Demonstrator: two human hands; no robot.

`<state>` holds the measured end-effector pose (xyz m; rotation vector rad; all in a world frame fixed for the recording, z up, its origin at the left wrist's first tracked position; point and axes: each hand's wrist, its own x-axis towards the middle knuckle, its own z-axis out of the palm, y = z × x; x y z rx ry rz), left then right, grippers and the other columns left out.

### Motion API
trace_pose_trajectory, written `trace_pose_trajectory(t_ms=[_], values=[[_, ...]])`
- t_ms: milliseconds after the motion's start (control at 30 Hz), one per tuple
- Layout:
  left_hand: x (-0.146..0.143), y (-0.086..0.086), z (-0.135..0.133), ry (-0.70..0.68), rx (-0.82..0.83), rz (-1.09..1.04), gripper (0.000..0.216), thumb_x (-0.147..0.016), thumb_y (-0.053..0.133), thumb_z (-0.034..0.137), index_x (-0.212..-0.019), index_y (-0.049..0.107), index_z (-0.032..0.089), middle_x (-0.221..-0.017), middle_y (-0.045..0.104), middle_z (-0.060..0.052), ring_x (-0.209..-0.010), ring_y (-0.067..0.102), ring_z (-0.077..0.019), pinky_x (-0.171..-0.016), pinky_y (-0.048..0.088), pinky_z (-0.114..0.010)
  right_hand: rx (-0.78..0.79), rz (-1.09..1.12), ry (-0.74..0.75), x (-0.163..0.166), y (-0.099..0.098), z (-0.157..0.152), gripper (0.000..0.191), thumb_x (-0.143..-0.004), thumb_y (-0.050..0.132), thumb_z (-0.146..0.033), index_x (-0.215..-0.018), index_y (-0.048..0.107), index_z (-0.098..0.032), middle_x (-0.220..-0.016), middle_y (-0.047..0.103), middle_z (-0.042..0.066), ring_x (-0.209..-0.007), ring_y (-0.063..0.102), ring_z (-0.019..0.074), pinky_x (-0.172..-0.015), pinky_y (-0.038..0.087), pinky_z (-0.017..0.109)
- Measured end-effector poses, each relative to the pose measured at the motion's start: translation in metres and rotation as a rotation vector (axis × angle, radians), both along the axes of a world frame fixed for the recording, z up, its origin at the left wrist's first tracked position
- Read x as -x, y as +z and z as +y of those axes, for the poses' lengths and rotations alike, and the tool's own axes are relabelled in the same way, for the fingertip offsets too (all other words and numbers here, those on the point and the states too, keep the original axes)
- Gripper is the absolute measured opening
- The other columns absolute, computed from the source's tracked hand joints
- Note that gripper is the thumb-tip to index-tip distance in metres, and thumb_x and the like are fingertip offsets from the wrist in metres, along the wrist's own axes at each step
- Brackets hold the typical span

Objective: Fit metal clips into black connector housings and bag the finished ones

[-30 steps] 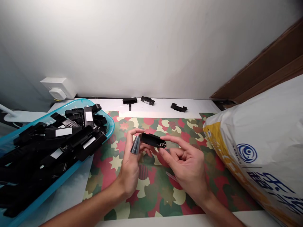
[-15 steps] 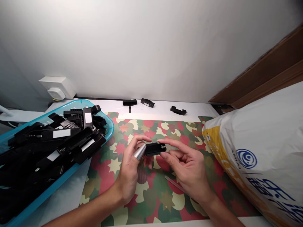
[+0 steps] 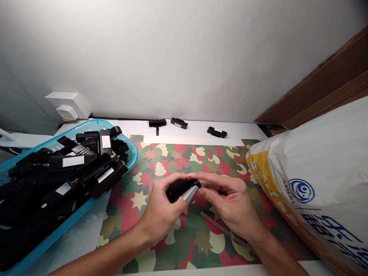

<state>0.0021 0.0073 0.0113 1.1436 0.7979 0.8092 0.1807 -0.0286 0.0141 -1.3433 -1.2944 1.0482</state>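
Note:
Both hands meet over a red, green and cream patterned mat (image 3: pixel 161 157). My left hand (image 3: pixel 163 211) is closed round a small black plastic part (image 3: pixel 176 189), and its thumb wears a silver metal thimble (image 3: pixel 188 196) pressed on the part's right end. My right hand (image 3: pixel 230 203) pinches that same end with its fingertips. Most of the part is hidden by my fingers.
A blue plastic basket (image 3: pixel 130 163) piled with several black plastic parts stands at the left. Three small black parts (image 3: pixel 178 123) lie on the white surface by the wall. A large white sack (image 3: pixel 316 188) fills the right. A thin clear strip (image 3: pixel 214 224) lies on the mat under my right hand.
Both hands have moved down and closer together. The black part, held out flat between the hands before, is now tilted and mostly wrapped in my left hand, with the thimble swung onto its right end.

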Motion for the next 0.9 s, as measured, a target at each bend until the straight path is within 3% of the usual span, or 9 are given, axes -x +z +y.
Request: trace_pose_trajectory(t_ms=[200,400,733,900], values=[[0.0019,-0.0019,0.0001,-0.022,0.007,-0.025,0.019,-0.093,0.072,0.040,-0.096,0.074,0.020,-0.061,0.054,0.004,-0.050,0.043,-0.0103,-0.046,0.039,-0.022,0.021,0.060,0.055,0.0025,0.0009,0.0002,0.029,-0.090,0.074,-0.028,-0.115,0.088,-0.027,-0.059,0.051,-0.002,-0.054,0.031,0.0116,-0.048,0.032,0.025],[0.0031,-0.0065,0.0008,-0.024,-0.024,-0.028,0.023,-0.094,0.072,0.044,-0.096,0.072,0.021,-0.062,0.054,0.004,-0.051,0.043,-0.0104,-0.047,0.039,-0.021,0.018,0.103,0.057,0.0047,-0.0003,-0.0009,0.027,-0.088,0.077,-0.027,-0.112,0.089,-0.029,-0.056,0.049,-0.003,-0.054,0.030,0.0110,-0.047,0.032,0.024],[0.0029,-0.0053,0.0005,-0.008,-0.031,-0.022,0.017,-0.087,0.078,0.036,-0.092,0.071,0.021,-0.059,0.051,0.006,-0.050,0.043,-0.0103,-0.049,0.039,-0.022,0.015,0.089,0.058,0.0040,0.0009,0.0001,0.025,-0.087,0.079,-0.031,-0.108,0.090,-0.026,-0.066,0.071,0.001,-0.056,0.051,0.0149,-0.053,0.050,0.028],[0.0029,-0.0061,0.0012,-0.008,-0.037,-0.031,0.015,-0.089,0.075,0.035,-0.091,0.070,0.021,-0.060,0.051,0.005,-0.054,0.045,-0.0108,-0.053,0.042,-0.023,-0.001,0.075,0.056,0.0035,-0.0004,-0.0007,0.024,-0.087,0.081,-0.035,-0.108,0.090,-0.026,-0.062,0.070,0.000,-0.053,0.054,0.0151,-0.051,0.051,0.028]])
